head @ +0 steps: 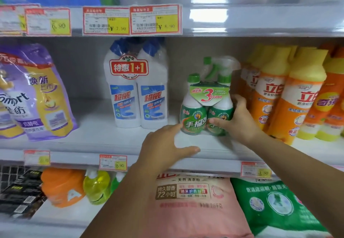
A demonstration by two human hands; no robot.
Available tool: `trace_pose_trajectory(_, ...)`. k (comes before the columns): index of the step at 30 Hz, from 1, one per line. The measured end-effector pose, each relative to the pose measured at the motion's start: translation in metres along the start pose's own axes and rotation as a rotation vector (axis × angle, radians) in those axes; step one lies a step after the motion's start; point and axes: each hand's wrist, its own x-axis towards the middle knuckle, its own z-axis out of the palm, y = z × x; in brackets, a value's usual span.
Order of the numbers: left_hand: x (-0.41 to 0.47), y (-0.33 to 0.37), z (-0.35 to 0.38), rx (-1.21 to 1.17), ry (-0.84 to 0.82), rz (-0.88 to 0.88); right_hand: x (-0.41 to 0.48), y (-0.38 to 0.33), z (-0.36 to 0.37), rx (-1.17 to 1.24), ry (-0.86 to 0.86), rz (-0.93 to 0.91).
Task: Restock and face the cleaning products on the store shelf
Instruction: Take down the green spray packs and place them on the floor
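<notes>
A shrink-wrapped twin pack of green spray cleaner (206, 98) stands upright on the middle shelf (111, 137), right of centre. My right hand (236, 120) grips its right bottle, thumb across the front label and fingers curled round the side. My left hand (165, 143) lies near the shelf's front edge with relaxed fingers; its fingertips touch the pack's lower left corner. A white twin pack of toilet cleaner with blue caps (136, 90) stands to the left, a gap away.
Orange bottles with yellow caps (290, 96) crowd the shelf just right of the pack. Purple softener pouches (31, 96) lean at far left. Price tags (132, 21) line the shelf rails. Below lie a pink detergent bag (197, 206), a green bag (275, 206) and orange and yellow bottles.
</notes>
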Motion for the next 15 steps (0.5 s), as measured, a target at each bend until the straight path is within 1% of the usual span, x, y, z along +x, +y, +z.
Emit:
trace_pose_trajectory(3,-0.004,-0.008,0.005,0.095,0.021,0.035,0.013,0.004,0.010,0.012,0.019,0.023)
trace_pose_trajectory(8,-0.005,-0.012,0.014,0.092,0.139,0.090,0.034,0.009,0.022,-0.019,0.045,0.028)
trace_pose_trajectory(15,-0.003,-0.018,0.020,0.063,0.180,0.135,0.060,0.021,0.035,-0.033,0.072,0.044)
